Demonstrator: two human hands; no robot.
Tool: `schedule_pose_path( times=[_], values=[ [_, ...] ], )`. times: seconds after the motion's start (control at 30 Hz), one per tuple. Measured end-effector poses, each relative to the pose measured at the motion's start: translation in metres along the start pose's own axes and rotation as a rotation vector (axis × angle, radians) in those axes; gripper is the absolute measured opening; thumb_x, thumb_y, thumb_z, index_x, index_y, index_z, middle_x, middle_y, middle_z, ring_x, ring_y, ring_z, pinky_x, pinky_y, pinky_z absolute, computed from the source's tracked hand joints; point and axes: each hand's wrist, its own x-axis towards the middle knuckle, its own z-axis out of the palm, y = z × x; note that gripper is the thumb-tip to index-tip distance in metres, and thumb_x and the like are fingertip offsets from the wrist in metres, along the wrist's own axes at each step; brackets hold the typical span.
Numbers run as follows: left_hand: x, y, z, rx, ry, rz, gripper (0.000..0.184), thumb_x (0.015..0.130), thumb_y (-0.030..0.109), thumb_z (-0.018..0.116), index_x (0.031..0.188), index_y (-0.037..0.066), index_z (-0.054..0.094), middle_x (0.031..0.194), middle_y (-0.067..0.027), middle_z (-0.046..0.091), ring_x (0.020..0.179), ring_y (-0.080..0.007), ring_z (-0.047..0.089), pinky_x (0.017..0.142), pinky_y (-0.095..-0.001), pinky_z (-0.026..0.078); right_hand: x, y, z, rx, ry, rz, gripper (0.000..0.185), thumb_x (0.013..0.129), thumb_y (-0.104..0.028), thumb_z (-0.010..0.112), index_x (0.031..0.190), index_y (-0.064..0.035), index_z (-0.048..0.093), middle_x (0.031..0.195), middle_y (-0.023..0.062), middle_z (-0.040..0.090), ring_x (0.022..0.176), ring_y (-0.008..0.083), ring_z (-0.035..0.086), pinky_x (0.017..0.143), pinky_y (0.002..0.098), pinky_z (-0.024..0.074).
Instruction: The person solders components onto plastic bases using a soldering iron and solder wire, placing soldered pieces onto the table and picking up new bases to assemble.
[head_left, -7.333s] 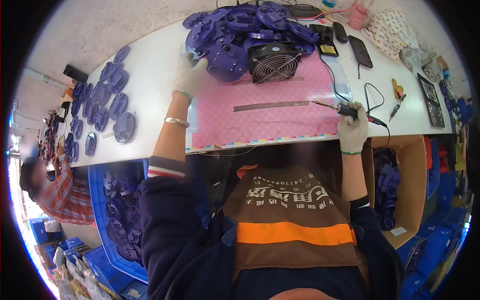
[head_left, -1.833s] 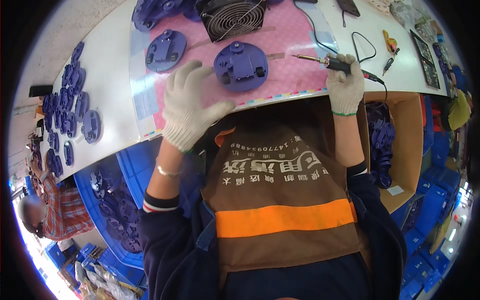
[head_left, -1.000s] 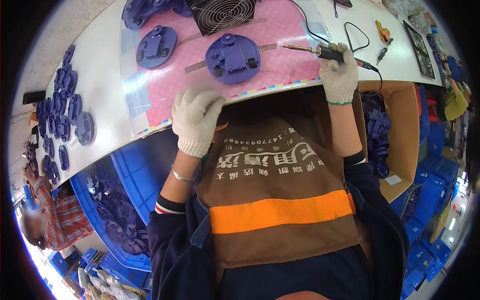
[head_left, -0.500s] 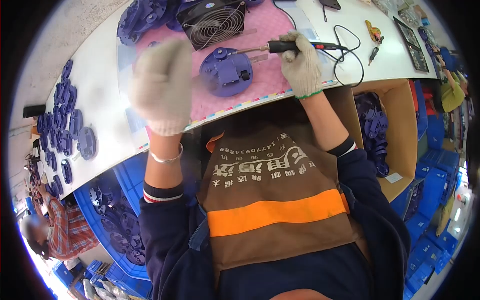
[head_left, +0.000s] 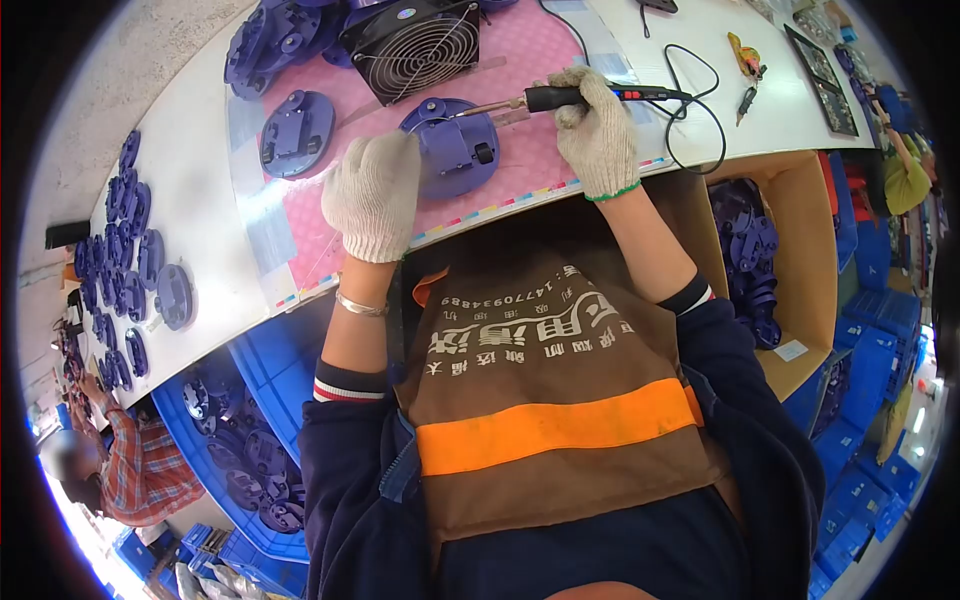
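My right hand [head_left: 598, 135], in a knitted glove, is closed round the black handle of a soldering iron [head_left: 552, 98]. The iron's metal shaft points left, its tip over a round purple plastic part [head_left: 458, 160] lying on a pink mat [head_left: 345, 215]. My left hand [head_left: 375, 195], also gloved, is closed at the left edge of that part. A thin solder wire runs from its fingers towards the iron's tip; I cannot tell whether they touch. Left of this hand lies a second purple part [head_left: 297, 135].
A black fan [head_left: 425, 55] stands behind the part, beside a pile of purple parts [head_left: 275, 45]. More parts [head_left: 172, 295] lie at the table's left. Below the table are a blue crate [head_left: 215, 400] and a cardboard box [head_left: 805, 240]. Another person [head_left: 145, 470] is at the far left.
My left hand has moved right to the edge of the purple part, with solder wire showing. The second part has come into view on the mat. My right hand has barely shifted.
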Motion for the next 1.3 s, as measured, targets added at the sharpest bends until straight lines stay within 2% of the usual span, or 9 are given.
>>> schedule_pose_path(
  times=[0.13, 0.27, 0.4, 0.53, 0.8, 1.17, 1.23, 1.27, 1.3],
  values=[
    [-0.0004, 0.0007, 0.0024, -0.007, -0.009, -0.025, 0.008, 0.075, 0.015, 0.071, 0.08, 0.01, 0.068, 0.074, -0.0061, 0.062, 0.066, -0.0253, 0.061, 0.06, -0.0337, 0.048, -0.0026, -0.0047, 0.005, -0.065, -0.03, -0.068, 0.022, 0.089, -0.014, 0.053, 0.099, 0.0038, 0.06, 0.096, 0.0118, 0.065, 0.077, 0.0151, 0.06, 0.058, 0.0224, 0.0426],
    [-0.0012, 0.0005, 0.0046, 0.003, 0.001, -0.001, 0.008, 0.075, 0.016, 0.07, 0.081, 0.011, 0.068, 0.076, -0.0066, 0.063, 0.068, -0.026, 0.062, 0.061, -0.0343, 0.048, -0.002, -0.003, 0.0024, -0.083, -0.033, -0.039, 0.022, 0.088, -0.015, 0.054, 0.099, 0.0032, 0.06, 0.095, 0.0128, 0.065, 0.075, 0.0156, 0.059, 0.057, 0.0229, 0.0426],
    [-0.001, 0.0021, 0.005, 0.018, -0.015, -0.017, 0.009, 0.076, 0.016, 0.07, 0.082, 0.011, 0.068, 0.076, -0.0069, 0.063, 0.068, -0.0266, 0.062, 0.061, -0.0348, 0.048, -0.0027, -0.0072, 0.0099, 0.147, 0.08, 0.1, 0.021, 0.088, -0.015, 0.055, 0.099, 0.0026, 0.061, 0.094, 0.014, 0.065, 0.072, 0.0167, 0.059, 0.056, 0.0236, 0.0429],
    [-0.0017, 0.0021, 0.0069, -0.004, -0.001, -0.049, 0.009, 0.076, 0.016, 0.07, 0.082, 0.011, 0.068, 0.077, -0.0069, 0.063, 0.068, -0.0266, 0.062, 0.061, -0.0348, 0.048, -0.001, -0.0009, 0.003, -0.011, 0.002, -0.025, 0.022, 0.087, -0.015, 0.056, 0.099, 0.0029, 0.061, 0.093, 0.0144, 0.065, 0.071, 0.017, 0.059, 0.056, 0.0242, 0.0431],
    [-0.0016, 0.0026, 0.009, 0.033, 0.012, -0.047, 0.01, 0.075, 0.018, 0.071, 0.081, 0.011, 0.068, 0.077, -0.0063, 0.063, 0.068, -0.0257, 0.062, 0.061, -0.0348, 0.048, -0.0021, -0.0066, 0.006, 0.069, 0.029, 0.056, 0.022, 0.087, -0.015, 0.057, 0.099, 0.0037, 0.06, 0.093, 0.0141, 0.064, 0.074, 0.0166, 0.059, 0.055, 0.0243, 0.0428],
    [-0.0016, 0.0043, 0.0066, 0.054, -0.046, -0.05, 0.009, 0.075, 0.017, 0.071, 0.081, 0.012, 0.067, 0.077, -0.0053, 0.063, 0.069, -0.025, 0.062, 0.062, -0.0348, 0.047, -0.0036, -0.0044, 0.0046, -0.05, -0.049, -0.075, 0.024, 0.089, -0.016, 0.054, 0.102, 0.0034, 0.059, 0.097, 0.0125, 0.064, 0.082, 0.0163, 0.06, 0.057, 0.0236, 0.0428],
    [-0.0021, 0.0037, 0.008, 0.038, -0.023, -0.042, 0.009, 0.075, 0.017, 0.071, 0.08, 0.012, 0.066, 0.077, -0.0047, 0.063, 0.069, -0.0247, 0.062, 0.063, -0.0348, 0.047, -0.0042, -0.0055, 0.0035, -0.137, -0.041, -0.082, 0.021, 0.084, -0.008, 0.053, 0.102, 0.0032, 0.058, 0.098, 0.0127, 0.065, 0.087, 0.0202, 0.062, 0.066, 0.0258, 0.0455],
    [-0.0015, 0.0038, 0.0081, 0.045, -0.024, -0.039, 0.009, 0.075, 0.017, 0.071, 0.08, 0.012, 0.066, 0.076, -0.0045, 0.063, 0.069, -0.0245, 0.062, 0.062, -0.0346, 0.047, -0.004, -0.006, 0.003, -0.215, -0.023, -0.087, 0.023, 0.079, 0.0, 0.052, 0.101, 0.003, 0.057, 0.099, 0.013, 0.066, 0.09, 0.0242, 0.063, 0.075, 0.0281, 0.0481],
    [-0.001, 0.004, 0.0077, 0.052, -0.025, -0.037, 0.009, 0.075, 0.017, 0.071, 0.08, 0.012, 0.066, 0.076, -0.0042, 0.063, 0.068, -0.0243, 0.062, 0.062, -0.0344, 0.047, -0.0035, -0.0052, 0.0028, -0.208, -0.017, -0.083, 0.023, 0.079, 0.001, 0.052, 0.101, 0.003, 0.057, 0.099, 0.013, 0.066, 0.09, 0.0242, 0.063, 0.074, 0.0282, 0.048]
  ],
)
